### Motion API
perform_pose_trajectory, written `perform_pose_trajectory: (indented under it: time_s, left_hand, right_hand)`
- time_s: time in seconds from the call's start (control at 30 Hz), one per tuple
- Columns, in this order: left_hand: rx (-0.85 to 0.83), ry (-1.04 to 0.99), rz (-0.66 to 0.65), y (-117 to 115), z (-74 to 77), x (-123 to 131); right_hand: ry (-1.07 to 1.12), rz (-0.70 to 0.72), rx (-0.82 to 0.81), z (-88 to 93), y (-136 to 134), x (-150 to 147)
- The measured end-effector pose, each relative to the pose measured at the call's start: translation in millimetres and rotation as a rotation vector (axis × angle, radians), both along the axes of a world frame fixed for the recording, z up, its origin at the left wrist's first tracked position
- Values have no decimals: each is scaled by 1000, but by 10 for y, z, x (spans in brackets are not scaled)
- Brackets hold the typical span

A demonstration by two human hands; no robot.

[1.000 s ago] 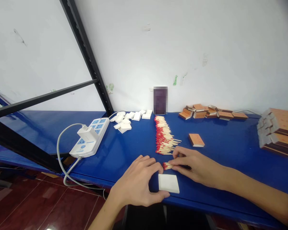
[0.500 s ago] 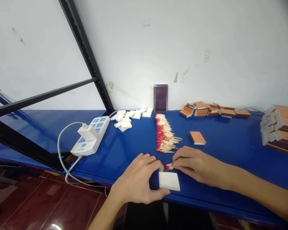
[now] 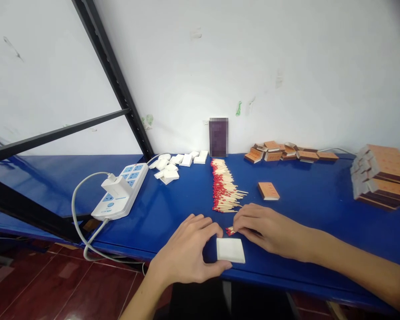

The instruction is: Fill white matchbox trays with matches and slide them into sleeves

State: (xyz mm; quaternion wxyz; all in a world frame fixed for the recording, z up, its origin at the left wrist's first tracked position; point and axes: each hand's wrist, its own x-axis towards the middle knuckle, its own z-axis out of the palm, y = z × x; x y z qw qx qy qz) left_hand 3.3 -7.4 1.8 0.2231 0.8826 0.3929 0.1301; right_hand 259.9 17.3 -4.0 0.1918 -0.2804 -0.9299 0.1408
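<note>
Between the thumb and fingers of my left hand sits a white matchbox tray, gripped at its left side on the blue table near the front edge. My right hand is closed in a pinch on a small bunch of matches, just beyond the tray; their red heads stick out to the left. Past my right hand lies a long pile of loose matches, red heads on the left. An orange matchbox rests to the right of that pile.
Several white trays lie at the back left beside a white power strip with a plug and cable. Orange matchbox sleeves are heaped along the wall, more stacked at right. A dark upright box leans by the wall. A black frame stands left.
The view has shifted slightly, so everything appears a little further left. My right hand has drawn its fingers more tightly over the small bunch of matches. My left hand keeps its hold on the tray.
</note>
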Motion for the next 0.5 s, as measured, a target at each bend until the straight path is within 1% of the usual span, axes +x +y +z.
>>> perform_pose_trajectory:
  time_s: [0.13, 0.27, 0.33, 0.4, 0.5]
  left_hand:
    - [6, -3, -1, -7, -6, -3]
    - [0, -7, 1, -7, -9, -6]
    - [-6, -8, 3, -3, -9, -6]
    - [-7, -9, 2, -2, -10, -7]
    - [-1, -10, 0, -10, -14, -12]
  right_hand:
    - [-1, 19, 30, -25, 3, 8]
    - [29, -37, -23, -15, 24, -3]
    - [36, -38, -35, -12, 34, -8]
    - [48, -21, -12, -16, 40, -9]
    - [77, 6, 69, -34, 43, -3]
